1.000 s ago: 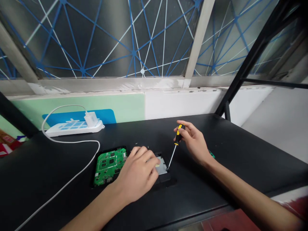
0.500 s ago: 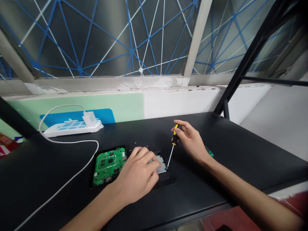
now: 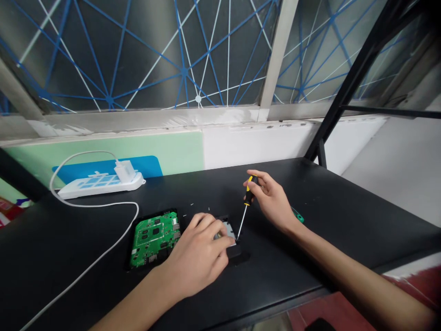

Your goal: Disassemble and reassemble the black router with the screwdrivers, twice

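Note:
My right hand [image 3: 270, 197] is closed around the black and yellow handle of a screwdriver [image 3: 248, 195]. Its thin shaft slants down, and the tip meets the right corner of a metal plate [image 3: 228, 230] set in a black casing [image 3: 235, 252]. Bent over that casing, my left hand [image 3: 201, 253] grips it with fingertips on the plate; the palm hides much of it. Just left of this hand lies a green circuit board [image 3: 155, 236] in a black shell.
Several tiny screws [image 3: 192, 204] lie behind my left hand. Partly covered by my right wrist is a green-handled tool [image 3: 298, 215]. A white power strip [image 3: 103, 184] with a plugged-in charger [image 3: 124, 170] sits at the back left, its white cable [image 3: 113, 248] curving across the black table [image 3: 275, 285].
My left thumb or finger has slid slightly right, towards the screwdriver tip. The screwdriver stays at the plate's corner. The whole view has shifted a little.

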A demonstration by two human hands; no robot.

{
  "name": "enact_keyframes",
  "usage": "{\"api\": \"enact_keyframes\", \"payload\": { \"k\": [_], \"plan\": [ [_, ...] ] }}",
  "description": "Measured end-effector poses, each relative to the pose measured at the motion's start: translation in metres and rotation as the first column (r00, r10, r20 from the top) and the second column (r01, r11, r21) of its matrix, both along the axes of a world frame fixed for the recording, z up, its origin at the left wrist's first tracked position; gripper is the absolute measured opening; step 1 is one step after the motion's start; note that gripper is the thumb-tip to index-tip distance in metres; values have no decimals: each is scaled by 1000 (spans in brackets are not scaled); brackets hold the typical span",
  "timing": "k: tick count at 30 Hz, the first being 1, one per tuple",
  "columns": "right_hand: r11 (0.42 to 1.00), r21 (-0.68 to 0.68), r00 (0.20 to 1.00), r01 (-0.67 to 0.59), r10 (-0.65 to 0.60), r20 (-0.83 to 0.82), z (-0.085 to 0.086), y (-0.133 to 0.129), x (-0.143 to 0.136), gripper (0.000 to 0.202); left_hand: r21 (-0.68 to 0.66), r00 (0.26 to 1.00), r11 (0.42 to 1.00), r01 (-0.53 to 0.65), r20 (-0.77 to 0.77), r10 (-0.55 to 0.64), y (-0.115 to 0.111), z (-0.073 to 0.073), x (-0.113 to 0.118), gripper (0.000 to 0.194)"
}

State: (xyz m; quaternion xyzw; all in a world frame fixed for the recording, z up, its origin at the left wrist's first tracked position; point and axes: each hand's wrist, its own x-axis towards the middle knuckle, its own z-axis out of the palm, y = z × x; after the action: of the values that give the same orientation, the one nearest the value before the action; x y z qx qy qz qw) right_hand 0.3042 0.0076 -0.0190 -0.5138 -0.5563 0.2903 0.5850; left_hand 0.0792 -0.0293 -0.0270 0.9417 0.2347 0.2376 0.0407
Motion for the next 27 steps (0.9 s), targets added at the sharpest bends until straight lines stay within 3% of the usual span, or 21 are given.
{"api": "enact_keyframes", "payload": {
  "k": [16,27],
  "plan": [
    [1000,18,1000,18,-18,20,0,-2,-1,39,-9,997,999,-41,-66,40,-1,2,2,22],
    [1000,27,1000,5,-5,4,-1,-2,-1,39,67,996,998,-9,-87,15,0,2,1,23]
  ]
}}
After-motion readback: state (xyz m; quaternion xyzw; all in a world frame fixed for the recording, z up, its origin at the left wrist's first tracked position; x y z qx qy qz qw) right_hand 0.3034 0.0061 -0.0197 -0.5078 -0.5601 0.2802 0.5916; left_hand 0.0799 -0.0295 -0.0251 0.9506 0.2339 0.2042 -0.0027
